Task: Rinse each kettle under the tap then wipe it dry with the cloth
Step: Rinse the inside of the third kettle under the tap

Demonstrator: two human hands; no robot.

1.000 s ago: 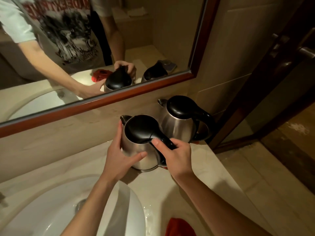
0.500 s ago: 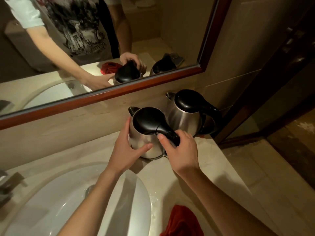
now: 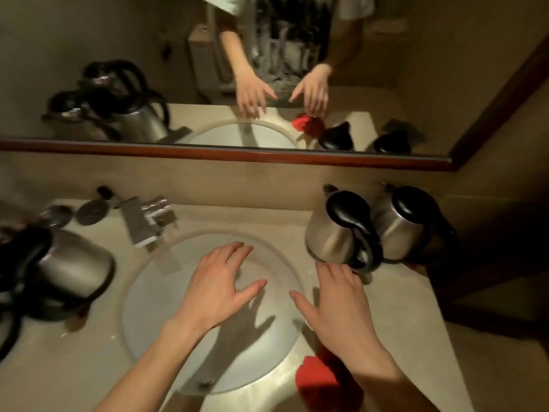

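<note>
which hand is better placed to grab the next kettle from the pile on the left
Probably the left hand. It hovers open over the sink, on the side nearer the kettle lying on the left counter. The right hand, also open, sits by the two upright kettles on the right.

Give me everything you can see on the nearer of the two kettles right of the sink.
The nearer kettle has a brushed steel body, a glossy black lid and a black loop handle that faces the person, with a short spout toward the wall. It stands upright on the beige counter right of the basin, close against the second kettle. Neither hand touches it; the right hand hovers just before its base.
</note>
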